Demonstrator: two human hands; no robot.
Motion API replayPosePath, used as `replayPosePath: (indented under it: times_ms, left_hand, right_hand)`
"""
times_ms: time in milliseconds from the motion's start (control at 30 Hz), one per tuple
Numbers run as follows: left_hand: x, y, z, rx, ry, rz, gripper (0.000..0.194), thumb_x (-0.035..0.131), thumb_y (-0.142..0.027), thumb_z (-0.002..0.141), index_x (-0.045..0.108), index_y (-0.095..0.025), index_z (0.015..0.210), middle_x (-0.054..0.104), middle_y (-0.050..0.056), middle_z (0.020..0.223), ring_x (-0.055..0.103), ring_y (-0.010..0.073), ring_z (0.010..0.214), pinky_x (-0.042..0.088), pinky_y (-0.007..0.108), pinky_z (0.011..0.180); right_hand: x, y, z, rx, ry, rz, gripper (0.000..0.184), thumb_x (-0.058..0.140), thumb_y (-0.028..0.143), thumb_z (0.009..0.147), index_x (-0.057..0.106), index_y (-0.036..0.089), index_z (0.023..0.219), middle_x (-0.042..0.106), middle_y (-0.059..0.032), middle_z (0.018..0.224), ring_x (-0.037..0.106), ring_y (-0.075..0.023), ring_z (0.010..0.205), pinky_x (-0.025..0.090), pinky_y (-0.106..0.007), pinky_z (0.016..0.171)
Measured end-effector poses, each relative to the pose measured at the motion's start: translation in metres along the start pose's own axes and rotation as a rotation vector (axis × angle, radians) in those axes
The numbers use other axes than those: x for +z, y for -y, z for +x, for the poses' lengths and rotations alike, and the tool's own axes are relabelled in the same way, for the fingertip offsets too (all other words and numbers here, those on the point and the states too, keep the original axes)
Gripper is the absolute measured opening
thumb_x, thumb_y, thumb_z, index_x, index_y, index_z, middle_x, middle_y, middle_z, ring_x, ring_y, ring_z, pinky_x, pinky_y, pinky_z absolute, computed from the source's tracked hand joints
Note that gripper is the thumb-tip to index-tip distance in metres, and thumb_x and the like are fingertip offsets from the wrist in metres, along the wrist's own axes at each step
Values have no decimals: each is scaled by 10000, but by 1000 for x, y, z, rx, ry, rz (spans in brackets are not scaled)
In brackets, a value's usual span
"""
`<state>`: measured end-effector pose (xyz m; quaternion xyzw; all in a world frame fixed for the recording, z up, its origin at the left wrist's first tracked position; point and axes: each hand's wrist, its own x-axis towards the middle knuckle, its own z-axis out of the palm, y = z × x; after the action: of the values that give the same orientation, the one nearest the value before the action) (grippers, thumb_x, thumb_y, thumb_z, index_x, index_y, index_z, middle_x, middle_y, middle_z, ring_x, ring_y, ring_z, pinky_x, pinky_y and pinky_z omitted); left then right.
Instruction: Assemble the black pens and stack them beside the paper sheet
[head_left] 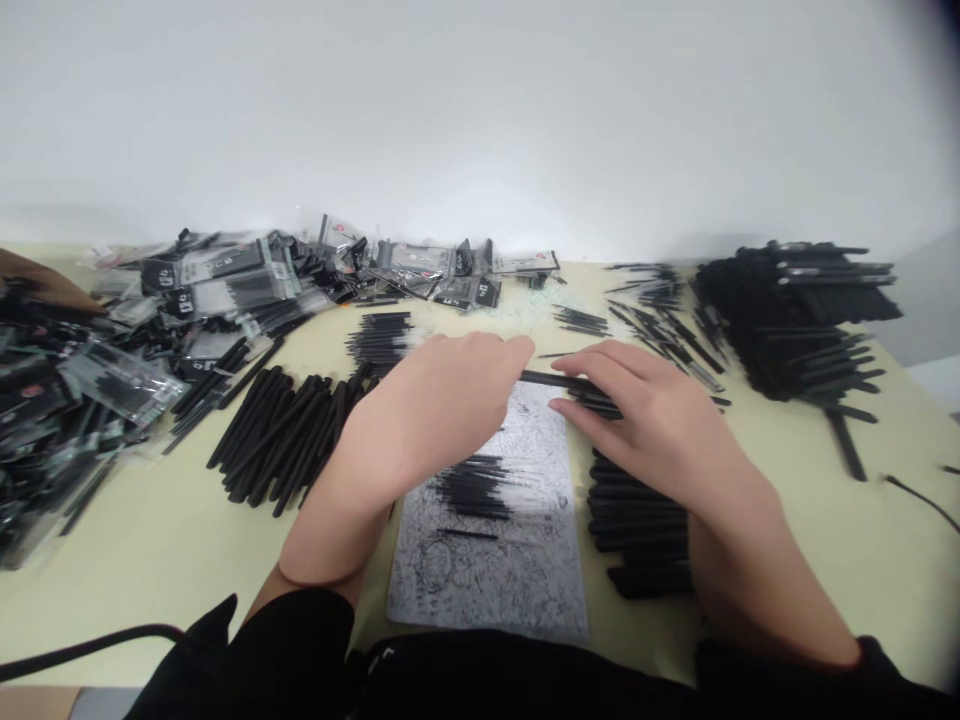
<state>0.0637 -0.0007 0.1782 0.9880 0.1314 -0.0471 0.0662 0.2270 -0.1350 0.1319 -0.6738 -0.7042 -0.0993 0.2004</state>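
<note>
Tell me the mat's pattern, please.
The mat is grey with dark scribbly lines, as the head view shows.

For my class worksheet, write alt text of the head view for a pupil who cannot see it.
A left hand holds a black stick pointing toward the open right hand, above a patterned sheet on a yellow table. Thin dark sticks lie on the sheet, black rods on either side, and plastic packets in heaps at left.

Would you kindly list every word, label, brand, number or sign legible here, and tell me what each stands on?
No text is legible.
Plastic packets: pale and red printed marks, too small and blurred to read.
Patterned grey sheet: fine dark marks, too blurred to tell whether any are writing.
</note>
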Motion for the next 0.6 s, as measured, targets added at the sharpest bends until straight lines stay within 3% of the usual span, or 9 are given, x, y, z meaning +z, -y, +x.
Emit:
replayPosePath:
  times_ms: [200, 600]
  left_hand:
    - [-1, 0, 0, -6, -12, 1, 236, 292, -134, 952, 518, -136, 1018, 598, 64, 870, 504, 138, 674, 375, 270, 602]
    - [1, 3, 2, 33, -61, -46, 214, 320, -97, 914, 512, -155, 988, 597, 53, 837, 481, 135, 639, 331, 273, 572]
  right_hand:
    - [0, 0, 0, 26, 48, 4, 283, 456, 252, 949, 620, 151, 1158, 692, -106, 1046, 647, -236, 962, 515, -383, 824]
    - [1, 0, 1, -14, 32, -20, 170, 491, 261, 942, 624, 195, 1024, 691, -56, 927, 637, -189, 855, 455, -323, 771]
